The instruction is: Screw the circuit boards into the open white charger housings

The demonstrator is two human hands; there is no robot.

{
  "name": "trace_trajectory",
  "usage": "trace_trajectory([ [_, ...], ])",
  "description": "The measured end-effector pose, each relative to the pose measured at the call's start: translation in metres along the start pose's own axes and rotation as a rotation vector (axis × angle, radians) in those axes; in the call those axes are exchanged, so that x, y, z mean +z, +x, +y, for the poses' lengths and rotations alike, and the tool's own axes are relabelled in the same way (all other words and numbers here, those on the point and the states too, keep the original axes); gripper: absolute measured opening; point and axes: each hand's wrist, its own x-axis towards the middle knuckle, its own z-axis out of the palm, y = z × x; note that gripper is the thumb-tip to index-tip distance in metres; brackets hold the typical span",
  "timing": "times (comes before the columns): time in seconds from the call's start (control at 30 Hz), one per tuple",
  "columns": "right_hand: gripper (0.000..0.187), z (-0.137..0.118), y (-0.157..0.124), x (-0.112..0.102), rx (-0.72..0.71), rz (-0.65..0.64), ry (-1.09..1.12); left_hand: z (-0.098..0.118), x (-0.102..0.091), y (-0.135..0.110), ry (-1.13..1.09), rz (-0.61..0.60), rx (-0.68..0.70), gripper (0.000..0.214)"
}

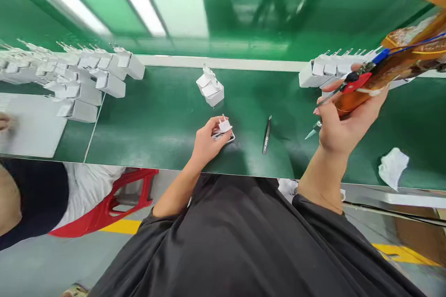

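My left hand point(206, 141) is closed around a white plug adapter point(225, 126) that rests on the green belt point(156, 116), its two pins pointing up. My right hand point(343, 120) is raised over the belt and grips an orange tool point(379, 72) with a red clip, a blue wire and a thin metal tip pointing down to the left. Black tweezers point(266, 135) lie on the belt between my hands. Two more white adapters point(211, 87) stand just beyond my left hand.
Many white adapters point(83, 79) crowd the belt at the left, and a row of them point(331, 69) stands at the right. A crumpled white cloth point(393, 166) lies near the right front edge. Another person's arm point(14, 195) and a red stool point(114, 204) are at the lower left.
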Motion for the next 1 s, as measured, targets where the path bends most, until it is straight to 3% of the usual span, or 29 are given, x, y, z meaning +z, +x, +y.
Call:
trace_trajectory([
  [0.1, 0.067, -0.003, 0.001, 0.003, -0.017, 0.003, -0.031, 0.002, 0.002, -0.002, 0.128, 0.1, 0.049, 0.028],
  [0.23, 0.059, -0.005, -0.001, 0.006, 0.017, 0.019, -0.063, 0.0, 0.003, -0.003, 0.257, 0.119, 0.122, 0.031],
  [0.33, 0.051, -0.006, -0.002, 0.006, 0.057, 0.026, -0.082, 0.001, -0.005, -0.003, 0.37, 0.046, 0.247, 0.032],
  [0.43, 0.046, -0.005, -0.004, 0.006, 0.103, 0.036, -0.1, 0.008, -0.019, -0.006, 0.471, -0.142, 0.35, 0.046],
  [0.5, 0.046, -0.004, -0.005, 0.005, 0.141, 0.043, -0.12, 0.015, -0.027, -0.008, 0.508, -0.221, 0.35, 0.053],
  [0.57, 0.049, -0.003, -0.007, 0.005, 0.171, 0.051, -0.147, 0.019, -0.029, -0.011, 0.521, -0.227, 0.33, 0.049],
  [0.73, 0.054, -0.003, -0.009, 0.005, 0.206, 0.056, -0.183, 0.016, -0.014, -0.016, 0.499, -0.078, 0.262, 0.027],
  [0.87, 0.052, -0.005, -0.008, 0.006, 0.231, 0.051, -0.215, 0.007, -0.002, -0.019, 0.553, 0.021, 0.297, 0.025],
  [1.0, 0.051, -0.006, -0.008, 0.006, 0.253, 0.049, -0.232, 0.007, -0.005, -0.019, 0.791, -0.107, 0.27, 0.042],
])
